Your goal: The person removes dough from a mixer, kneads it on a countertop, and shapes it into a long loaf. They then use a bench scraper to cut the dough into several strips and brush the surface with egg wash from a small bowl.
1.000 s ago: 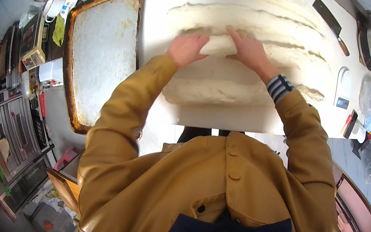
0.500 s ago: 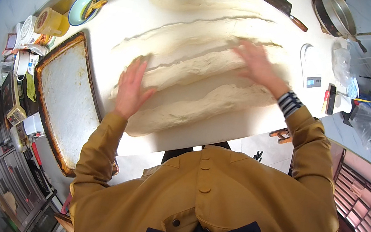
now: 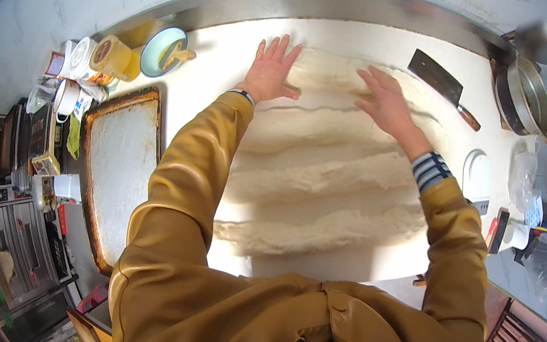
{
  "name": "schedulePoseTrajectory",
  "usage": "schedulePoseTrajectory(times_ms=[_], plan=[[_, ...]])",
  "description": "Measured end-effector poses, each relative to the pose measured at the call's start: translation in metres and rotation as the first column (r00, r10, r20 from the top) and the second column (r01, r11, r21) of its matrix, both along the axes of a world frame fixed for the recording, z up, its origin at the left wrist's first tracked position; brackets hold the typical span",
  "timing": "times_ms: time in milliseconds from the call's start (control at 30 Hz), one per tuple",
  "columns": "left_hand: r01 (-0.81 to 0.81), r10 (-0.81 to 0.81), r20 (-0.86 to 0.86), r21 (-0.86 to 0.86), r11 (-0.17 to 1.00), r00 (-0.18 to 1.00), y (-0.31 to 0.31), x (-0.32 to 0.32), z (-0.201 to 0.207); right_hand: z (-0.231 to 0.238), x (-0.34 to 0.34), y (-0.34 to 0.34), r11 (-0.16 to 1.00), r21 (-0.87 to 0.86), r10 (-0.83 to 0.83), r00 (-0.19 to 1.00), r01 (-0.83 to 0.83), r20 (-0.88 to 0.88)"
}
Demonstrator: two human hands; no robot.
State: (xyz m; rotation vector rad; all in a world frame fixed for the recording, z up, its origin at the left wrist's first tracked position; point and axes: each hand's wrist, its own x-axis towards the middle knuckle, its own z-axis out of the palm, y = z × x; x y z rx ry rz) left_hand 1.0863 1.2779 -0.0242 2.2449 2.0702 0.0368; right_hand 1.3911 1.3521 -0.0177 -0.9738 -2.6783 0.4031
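Several long, pale strips of dough lie side by side across the white worktop [image 3: 216, 36]. Over the left end of the farthest strip [image 3: 332, 73], my left hand [image 3: 273, 71] is spread with its fingers pointing away from me. My right hand [image 3: 385, 104] is over the same far part, farther right, its fingers apart and nothing in them. Whether the palms press on the dough or hover just above it, I cannot tell. The nearest strip [image 3: 320, 239] lies close to the worktop's front edge, uneven and lumpy along its top.
A rust-edged baking tray [image 3: 160, 126] is left of the dough. Behind it stand a pale green bowl [image 3: 151, 57] with a brush and a yellow tub [image 3: 111, 59]. A cleaver [image 3: 438, 77] lies far right, near pans [image 3: 530, 93] and a white scale [image 3: 478, 168].
Both hands have moved away from me, from the middle strips to the farthest one, and nearer to each other. The view has shifted, showing more of the back wall.
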Motion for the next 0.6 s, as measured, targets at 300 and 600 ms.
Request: schedulePoseTrajectory(times_ms=[300, 600], plan=[[0.013, -0.013, 0.181, 0.001, 1.0, 0.983, 0.031, -0.022, -0.02, -0.048, -0.082, 0.008, 0.981, 0.085, -0.19, 0.938, 0.172, 0.289], [-0.151, 0.153, 0.027, -0.051, 0.987, 0.988, -0.085, -0.101, -0.007, -0.041, -0.079, 0.009, 0.999, -0.015, -0.039, 0.928, 0.048, 0.371]])
